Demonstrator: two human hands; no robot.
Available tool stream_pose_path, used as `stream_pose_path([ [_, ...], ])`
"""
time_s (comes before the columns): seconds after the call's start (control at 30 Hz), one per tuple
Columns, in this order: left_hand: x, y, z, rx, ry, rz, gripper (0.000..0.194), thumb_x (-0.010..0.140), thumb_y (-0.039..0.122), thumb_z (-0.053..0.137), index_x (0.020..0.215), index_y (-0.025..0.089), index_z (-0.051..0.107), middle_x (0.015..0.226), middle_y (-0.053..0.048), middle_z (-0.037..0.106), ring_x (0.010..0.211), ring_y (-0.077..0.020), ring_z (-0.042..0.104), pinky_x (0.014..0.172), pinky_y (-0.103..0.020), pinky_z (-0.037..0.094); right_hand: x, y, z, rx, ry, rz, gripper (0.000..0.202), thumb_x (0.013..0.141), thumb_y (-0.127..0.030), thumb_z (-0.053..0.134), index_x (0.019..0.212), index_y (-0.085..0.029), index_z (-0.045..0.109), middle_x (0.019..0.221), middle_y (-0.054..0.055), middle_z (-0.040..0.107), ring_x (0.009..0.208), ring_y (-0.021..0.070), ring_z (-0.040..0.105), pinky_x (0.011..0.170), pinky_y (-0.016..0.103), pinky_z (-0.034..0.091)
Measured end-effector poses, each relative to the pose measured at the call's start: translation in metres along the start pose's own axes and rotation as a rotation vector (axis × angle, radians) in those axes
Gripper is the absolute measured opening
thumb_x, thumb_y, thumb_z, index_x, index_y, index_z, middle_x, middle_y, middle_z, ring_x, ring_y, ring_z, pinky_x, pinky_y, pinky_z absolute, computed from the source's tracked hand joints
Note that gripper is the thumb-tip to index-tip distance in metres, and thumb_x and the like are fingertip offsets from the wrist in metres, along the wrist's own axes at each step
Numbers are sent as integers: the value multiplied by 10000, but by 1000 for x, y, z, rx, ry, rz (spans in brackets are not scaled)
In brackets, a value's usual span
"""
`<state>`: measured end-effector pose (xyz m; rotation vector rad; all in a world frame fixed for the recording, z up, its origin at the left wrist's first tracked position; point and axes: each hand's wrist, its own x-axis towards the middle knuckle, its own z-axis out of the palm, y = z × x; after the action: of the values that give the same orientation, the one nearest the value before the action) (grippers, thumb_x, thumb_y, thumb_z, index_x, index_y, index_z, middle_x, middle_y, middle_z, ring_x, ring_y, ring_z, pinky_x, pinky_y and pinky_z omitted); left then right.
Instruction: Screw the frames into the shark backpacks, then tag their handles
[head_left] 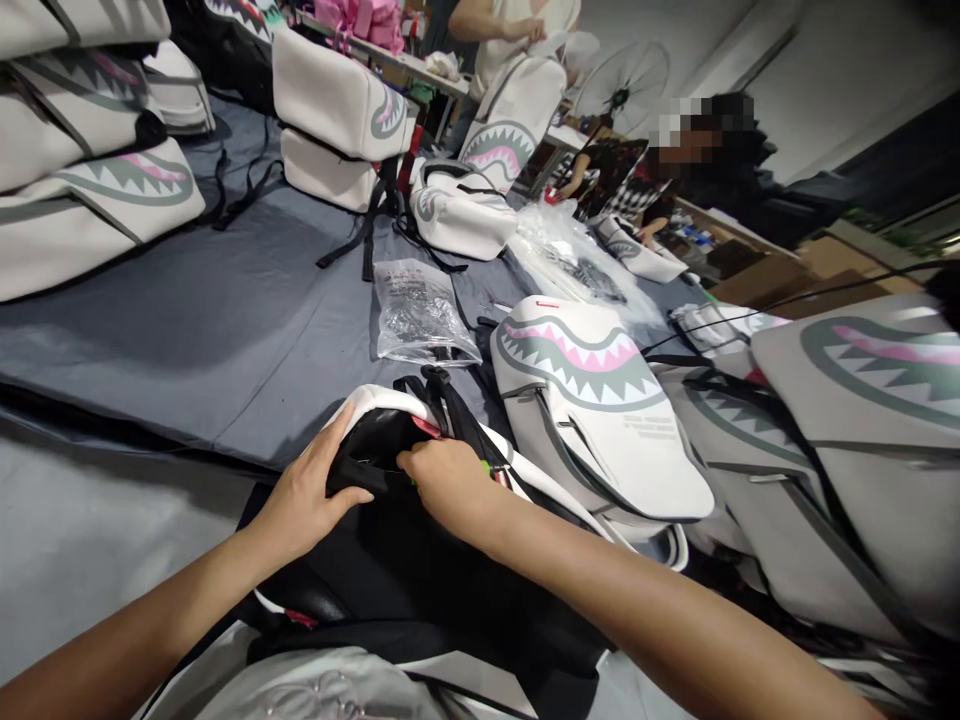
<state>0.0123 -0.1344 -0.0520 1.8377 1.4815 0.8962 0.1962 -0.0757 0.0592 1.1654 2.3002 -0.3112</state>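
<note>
Backpack [442, 570] lies open at the near edge of the surface [247, 340]; my left grip [304, 495] holds its pale rim, seemingly steadying the mouth for my right grip [450, 485], closed narrow inside, on what I cannot tell.

both hands were bare, the left hand [300, 500] and the right hand [454, 485] alike, with slim fingers and rounded knuckles. the left thumb ended in a short, pale nail. each wrist was narrow and uncovered, widening gradually into a smooth forearm. the left forearm [165, 600] and the right forearm [637, 600] were bare as far as they showed, right out to the borders of the view. low in the middle sat what looked like the front of a pale grey-white shirt [330, 685], its cloth softly creased and marked with thin, looping outlines, too blurred to make out.
</note>
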Motion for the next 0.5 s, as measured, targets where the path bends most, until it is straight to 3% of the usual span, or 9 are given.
stream_pose_path([
  [0.1,0,-2,-1,-27,-11,-46,1001,845,287,697,1580,376,23,1649,-37,252,1484,-264,332,1218,-438,324,2,-5,-3,-30,103,-9,312,908,-48,453,1104,-157,669,981,142,733,868,261,728,685,307,502],
  [0.2,0,-4,0,-38,-8,-60,1020,831,252,689,1581,373,9,1657,-37,224,1497,-271,297,1223,-455,311,15,-11,-3,86,216,-127,271,928,-120,495,1135,-175,661,973,109,741,870,223,718,676,274,468],
  [0.37,-1,-7,0,-14,7,-33,986,856,264,648,1581,370,-10,1655,-49,231,1499,-277,289,1210,-480,324,40,-18,-4,204,289,-225,203,898,-173,571,1043,-200,711,934,65,759,891,206,704,656,258,435],
  [0.5,0,-12,0,14,-10,-56,982,870,316,638,1585,341,-34,1647,-103,239,1491,-312,299,1186,-542,330,31,-14,-3,46,284,-311,218,912,-138,541,1070,-149,692,962,116,754,881,235,718,668,293,488],
])
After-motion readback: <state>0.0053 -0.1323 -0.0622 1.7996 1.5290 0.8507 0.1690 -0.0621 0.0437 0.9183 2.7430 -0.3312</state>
